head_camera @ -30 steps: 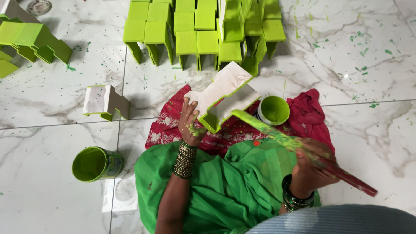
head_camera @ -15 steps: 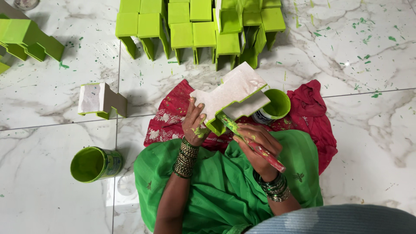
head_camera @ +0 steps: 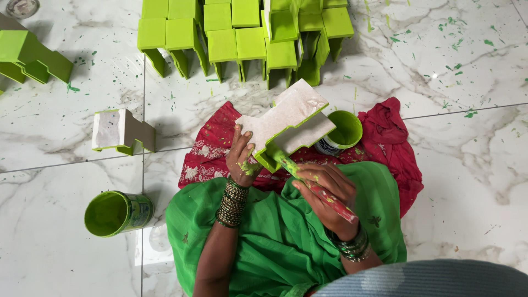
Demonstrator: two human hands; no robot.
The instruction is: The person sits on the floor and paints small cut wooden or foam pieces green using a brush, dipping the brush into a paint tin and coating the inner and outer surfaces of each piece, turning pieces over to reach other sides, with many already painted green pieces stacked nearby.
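Glossy marble floor (head_camera: 467, 181), matt unpainted block (head_camera: 286, 118) (wet green edges), soft cloth (head_camera: 396, 143).

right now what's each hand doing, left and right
Left hand: closed on the white block, steadying its edge.
Right hand: closed on the paintbrush, its tip at the block's green edge.

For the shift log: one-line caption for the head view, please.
Left hand steadies a pale stepped block while right hand brushes its edge green with a paintbrush.
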